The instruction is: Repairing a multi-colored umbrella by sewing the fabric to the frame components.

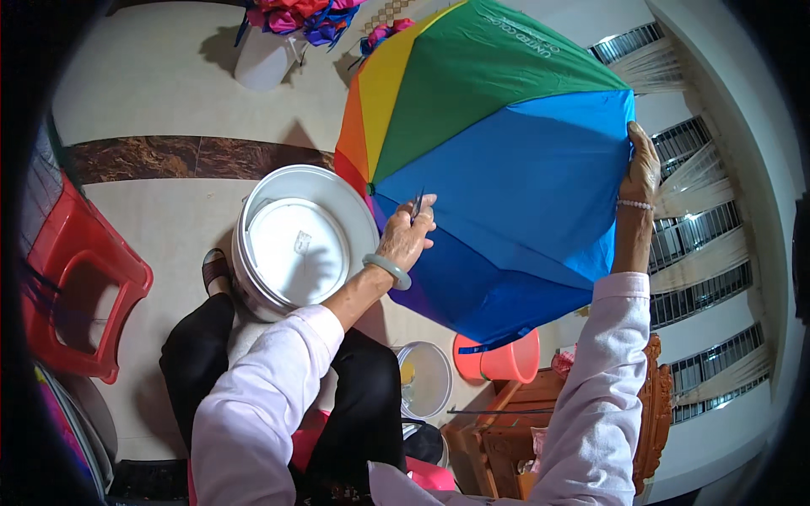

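Observation:
An opened rainbow-coloured umbrella (540, 177) fills the upper middle and right, its outer side facing me. Its panels run from red and orange through yellow and green to blue and purple. At the umbrella's right rim, my right hand (643, 164) is closed on the canopy edge, a beaded bracelet at the wrist. My left hand (407, 234), with a pale bangle, is before the blue panels near the centre tip (370, 189). Between its fingers are small metal snips (418, 204), points up; their exact kind is hard to make out.
A large white bucket (253, 278) stands left of the umbrella. A red plastic stool (126, 291) is at far left. Below the umbrella are a clear tub (439, 371), a red bucket (516, 358) and carved wooden furniture (506, 430). Bundled colourful fabric (295, 18) tops a white bin.

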A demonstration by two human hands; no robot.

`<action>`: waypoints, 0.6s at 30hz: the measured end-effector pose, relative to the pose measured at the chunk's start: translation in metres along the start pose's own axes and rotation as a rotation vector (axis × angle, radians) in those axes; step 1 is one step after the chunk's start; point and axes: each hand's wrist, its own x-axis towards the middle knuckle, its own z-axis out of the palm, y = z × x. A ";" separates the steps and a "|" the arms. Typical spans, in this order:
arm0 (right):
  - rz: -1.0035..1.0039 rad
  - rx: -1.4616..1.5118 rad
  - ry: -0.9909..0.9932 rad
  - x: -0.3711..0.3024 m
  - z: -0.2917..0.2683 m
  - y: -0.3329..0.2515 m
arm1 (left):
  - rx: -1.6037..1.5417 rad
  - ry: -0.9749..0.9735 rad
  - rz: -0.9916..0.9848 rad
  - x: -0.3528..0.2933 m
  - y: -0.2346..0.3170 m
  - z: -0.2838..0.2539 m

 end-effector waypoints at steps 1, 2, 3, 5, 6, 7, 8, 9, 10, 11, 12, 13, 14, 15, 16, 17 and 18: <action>0.031 -0.030 0.029 0.001 -0.004 0.007 | 0.001 0.005 -0.020 -0.002 -0.004 0.002; 0.054 -0.067 0.060 0.005 -0.013 0.011 | 0.007 -0.002 -0.053 -0.004 -0.003 0.008; 0.078 -0.105 0.091 0.010 -0.023 0.015 | 0.012 -0.011 -0.086 -0.005 -0.002 0.015; 0.132 -0.129 0.088 0.017 -0.045 0.035 | 0.024 -0.018 -0.145 -0.005 -0.008 0.020; 0.166 -0.143 0.082 0.021 -0.057 0.044 | 0.035 -0.007 -0.160 -0.004 -0.013 0.022; 0.201 -0.159 0.078 0.022 -0.065 0.047 | 0.047 0.001 -0.176 -0.003 -0.016 0.023; 0.217 -0.174 0.086 0.023 -0.073 0.049 | 0.058 0.009 -0.192 -0.002 -0.019 0.026; 0.273 -0.141 0.094 0.020 -0.079 0.050 | 0.056 0.004 -0.217 -0.001 -0.023 0.029; 0.327 -0.109 0.103 0.017 -0.084 0.050 | 0.041 0.001 -0.244 0.000 -0.026 0.032; 0.380 -0.076 0.115 0.014 -0.089 0.051 | 0.026 -0.003 -0.270 0.002 -0.029 0.036; 0.392 -0.094 0.126 0.013 -0.095 0.051 | 0.010 -0.009 -0.294 0.003 -0.031 0.040; 0.444 -0.017 0.138 0.012 -0.101 0.051 | 0.006 -0.020 -0.315 0.004 -0.034 0.045; 0.495 0.064 0.154 0.010 -0.103 0.053 | -0.008 -0.028 -0.344 0.005 -0.036 0.045; 0.544 0.145 0.171 0.008 -0.106 0.055 | -0.022 -0.036 -0.372 0.005 -0.038 0.046; 0.552 0.131 0.185 0.005 -0.108 0.058 | -0.037 -0.044 -0.400 0.007 -0.038 0.046; 0.583 0.146 0.211 0.004 -0.109 0.060 | -0.044 -0.051 -0.415 0.008 -0.038 0.047; 0.612 0.161 0.236 0.003 -0.111 0.063 | -0.052 -0.062 -0.410 0.009 -0.037 0.048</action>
